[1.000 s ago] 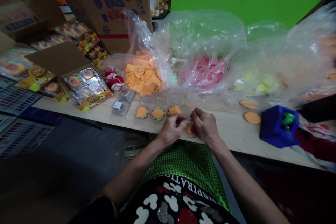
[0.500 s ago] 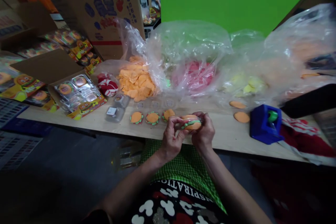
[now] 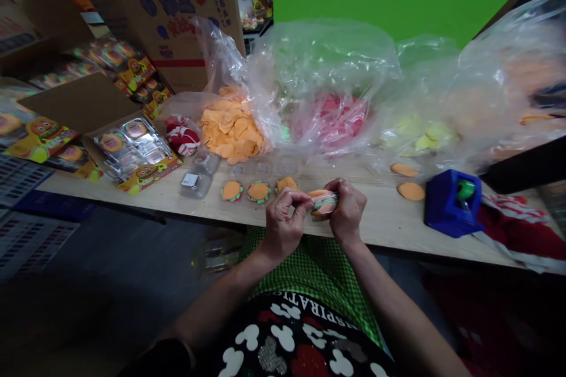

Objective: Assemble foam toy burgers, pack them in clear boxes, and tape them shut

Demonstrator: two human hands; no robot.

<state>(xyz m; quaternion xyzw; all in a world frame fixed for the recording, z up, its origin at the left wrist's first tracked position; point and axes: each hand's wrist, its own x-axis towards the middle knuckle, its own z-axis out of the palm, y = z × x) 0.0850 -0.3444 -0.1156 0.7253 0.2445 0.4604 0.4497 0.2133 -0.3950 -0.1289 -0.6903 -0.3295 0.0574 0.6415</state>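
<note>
Head view shows us both hands over the table (image 3: 389, 221) edge — our left hand (image 3: 283, 225) and right hand (image 3: 347, 212) pinch a toy burger (image 3: 322, 203) between closed fingers (three open burger halves (image 3: 259, 191) lie just beyond).

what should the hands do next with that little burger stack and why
Probably press the layers together and set the toy burger down beside the row of three on the table. Both the left hand and the right hand pinch it above the edge, and its layers look stacked already.
</note>
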